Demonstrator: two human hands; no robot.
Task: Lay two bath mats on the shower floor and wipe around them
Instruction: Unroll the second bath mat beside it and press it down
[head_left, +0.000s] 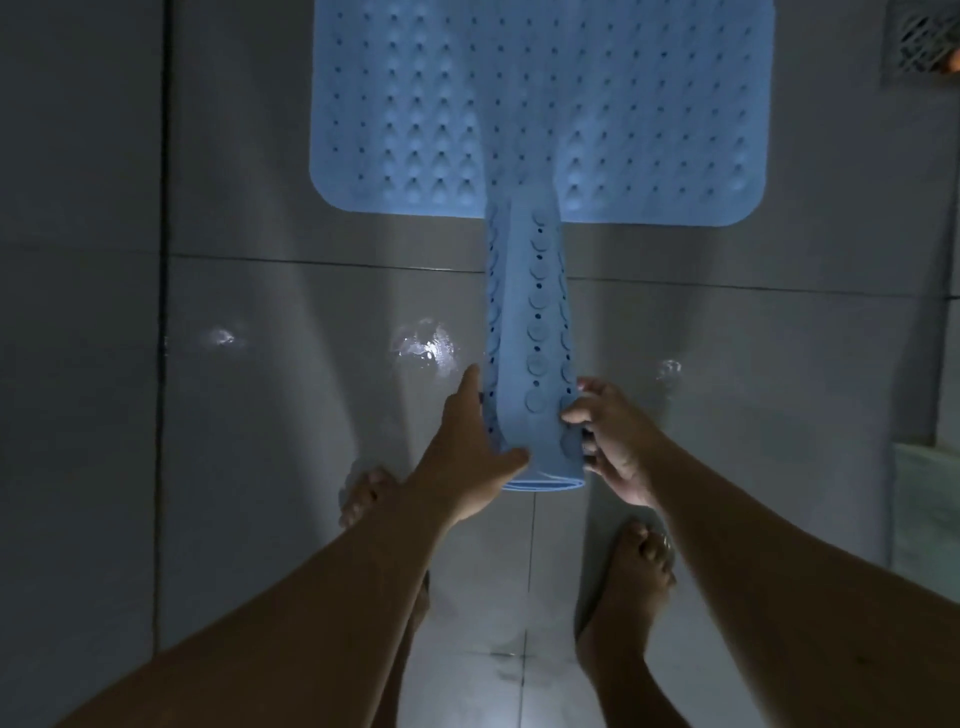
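One light-blue rubber bath mat (415, 104) lies flat on the wet tiled shower floor (270, 395), its near edge ahead of me. A second blue bath mat (527, 291) is folded or rolled into a long narrow strip with its suction cups outward; it hangs from my hands, and its far end overlaps the flat mat. My left hand (467, 447) presses its left side, thumb under the near end. My right hand (613, 441) grips its right side with curled fingers.
Two bare feet (639, 561) stand on the glossy grey tiles just below the hands. A square floor drain grate (919, 47) sits at the top right. A dark grout line or wall edge (165, 208) runs down the left. Wet glints show on the tiles.
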